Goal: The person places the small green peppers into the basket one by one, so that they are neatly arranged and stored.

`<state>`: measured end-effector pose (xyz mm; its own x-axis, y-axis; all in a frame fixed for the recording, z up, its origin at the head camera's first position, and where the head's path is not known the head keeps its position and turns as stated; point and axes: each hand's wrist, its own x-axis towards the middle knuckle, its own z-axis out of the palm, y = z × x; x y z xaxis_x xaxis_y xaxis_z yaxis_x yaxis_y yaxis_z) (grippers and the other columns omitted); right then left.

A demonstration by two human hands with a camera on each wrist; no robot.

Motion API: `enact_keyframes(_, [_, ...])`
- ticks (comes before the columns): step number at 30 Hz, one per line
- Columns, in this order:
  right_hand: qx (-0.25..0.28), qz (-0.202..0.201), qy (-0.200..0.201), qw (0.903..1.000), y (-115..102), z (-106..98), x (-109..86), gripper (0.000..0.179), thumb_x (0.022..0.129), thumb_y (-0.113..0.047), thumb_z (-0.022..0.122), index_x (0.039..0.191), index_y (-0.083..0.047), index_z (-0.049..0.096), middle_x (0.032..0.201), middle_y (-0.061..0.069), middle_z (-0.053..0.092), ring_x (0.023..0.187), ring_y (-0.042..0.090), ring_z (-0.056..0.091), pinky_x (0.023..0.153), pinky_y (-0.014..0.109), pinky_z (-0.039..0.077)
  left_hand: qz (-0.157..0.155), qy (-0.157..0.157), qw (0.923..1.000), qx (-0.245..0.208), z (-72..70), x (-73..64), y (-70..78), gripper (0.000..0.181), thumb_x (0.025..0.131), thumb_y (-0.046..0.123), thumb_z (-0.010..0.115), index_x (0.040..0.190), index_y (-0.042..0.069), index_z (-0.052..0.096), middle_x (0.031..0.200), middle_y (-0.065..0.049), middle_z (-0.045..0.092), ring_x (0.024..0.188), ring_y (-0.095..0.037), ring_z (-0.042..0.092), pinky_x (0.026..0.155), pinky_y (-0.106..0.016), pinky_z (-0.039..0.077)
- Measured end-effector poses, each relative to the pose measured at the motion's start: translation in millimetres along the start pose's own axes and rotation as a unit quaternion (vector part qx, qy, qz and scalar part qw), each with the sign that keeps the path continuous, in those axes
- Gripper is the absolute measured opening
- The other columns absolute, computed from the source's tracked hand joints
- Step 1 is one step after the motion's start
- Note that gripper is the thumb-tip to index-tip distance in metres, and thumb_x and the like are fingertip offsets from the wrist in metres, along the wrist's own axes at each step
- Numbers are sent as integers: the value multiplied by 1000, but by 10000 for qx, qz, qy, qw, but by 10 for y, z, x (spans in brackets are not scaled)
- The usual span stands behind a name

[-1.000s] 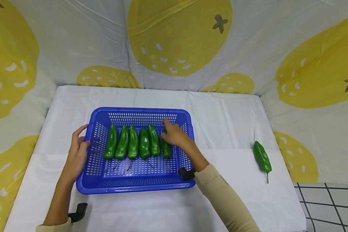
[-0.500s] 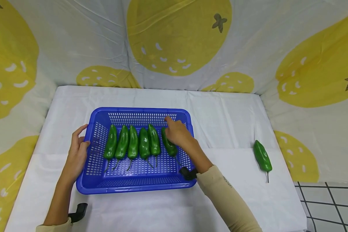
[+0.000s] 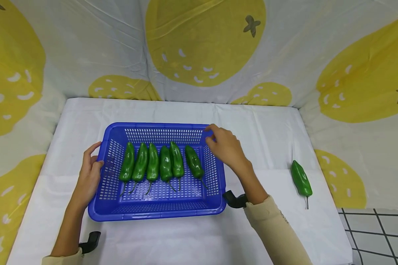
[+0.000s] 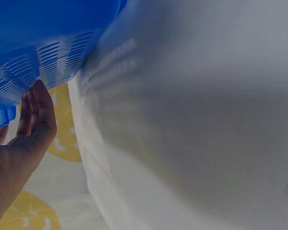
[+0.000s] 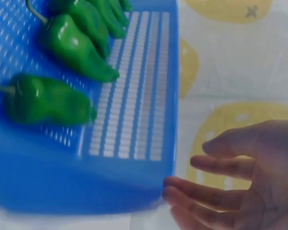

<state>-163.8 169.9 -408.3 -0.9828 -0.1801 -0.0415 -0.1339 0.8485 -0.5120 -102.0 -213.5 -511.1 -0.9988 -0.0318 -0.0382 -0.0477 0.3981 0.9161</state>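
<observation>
A blue plastic basket (image 3: 157, 215) stands on the white-covered table. Several green peppers (image 3: 153, 163) lie in it in a row, stems toward the person. The rightmost pepper (image 3: 194, 162) sits tilted, a little apart from the others. At the basket's left end my left hand (image 3: 88, 180) holds the rim, fingertips against the outer wall (image 4: 62, 62) in the left wrist view. My right hand (image 3: 230, 151) is over the basket's back right corner, holding nothing. In the right wrist view its fingers (image 5: 206, 194) are loosely bent beside the basket's edge.
One more green pepper (image 3: 300, 179) lies by itself on the white cloth (image 3: 265, 147), right of the basket. A pale curtain with yellow fruit prints (image 3: 205, 40) hangs around the back and sides. White tiles (image 3: 371, 232) show at the lower right.
My right hand has let go of the rightmost pepper and moved right, out to the basket's corner. That pepper's stem end has swung right. The left hand keeps its place.
</observation>
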Motion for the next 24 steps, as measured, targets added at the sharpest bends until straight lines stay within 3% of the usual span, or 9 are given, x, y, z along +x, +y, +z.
enact_keyframes(5, [-4, 306, 370, 9988, 221, -152, -117, 34, 96, -17, 53, 127, -7, 63, 107, 16, 68, 88, 31, 66, 63, 45, 53, 27, -7, 10000, 46, 4, 6, 18, 56, 104, 16, 24, 159, 23, 14, 127, -26, 50, 101, -35, 57, 69, -23, 49])
enact_keyframes(12, [-82, 753, 666, 9949, 716, -308, -374, 35, 97, -18, 52, 129, -6, 60, 114, 21, 65, 103, 38, 63, 75, 56, 50, 49, -55, 10000, 60, -9, 2, 22, 56, 105, 16, 25, 159, 24, 14, 127, -26, 51, 95, -23, 58, 68, -25, 51])
enact_keyframes(18, [-107, 1229, 824, 9889, 1148, -416, -664, 40, 96, -13, 53, 134, 0, 54, 123, 32, 57, 110, 48, 56, 77, 62, 47, -25, -34, 9999, 91, -23, -12, 12, 56, 105, 17, 24, 159, 24, 14, 126, -24, 51, 92, -15, 58, 69, -24, 50])
enact_keyframes(24, [-319, 1878, 1068, 9759, 1578, -546, -895, 47, 93, -9, 56, 138, 5, 48, 129, 40, 46, 106, 54, 51, 73, 62, 45, -70, -57, 10000, 29, -21, -17, 14, 56, 105, 18, 24, 159, 25, 13, 129, -25, 50, 98, -23, 57, 71, -23, 50])
